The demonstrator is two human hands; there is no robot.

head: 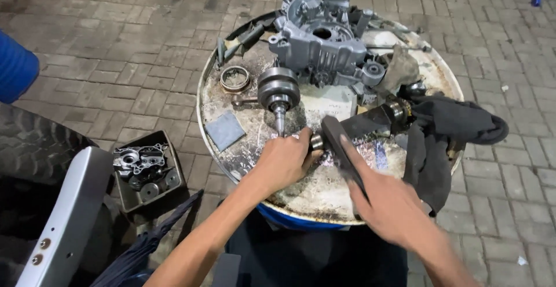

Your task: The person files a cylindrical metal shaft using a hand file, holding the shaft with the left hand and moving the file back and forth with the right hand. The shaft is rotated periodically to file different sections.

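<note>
- A box of metal parts [145,168] is seen on the paving at far left.
- A crankshaft [279,92] lies on the drum top [324,194], below an engine casing [321,38].
- A small metal piece [316,142] is clenched in the left hand [284,162].
- A dark flat tool [341,148] is grasped by the right hand [388,206], beside a black rag [446,130].

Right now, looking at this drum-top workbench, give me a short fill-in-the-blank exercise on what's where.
1. The crankshaft stands just in front of the grey engine ____.
2. The right hand lies on a long dark ____.
3. The black ____ hangs over the drum top's right edge.
4. The box of small engine parts sits on the paving to the ____ of the drum.

Missing words: casing; bar; cloth; left
</note>
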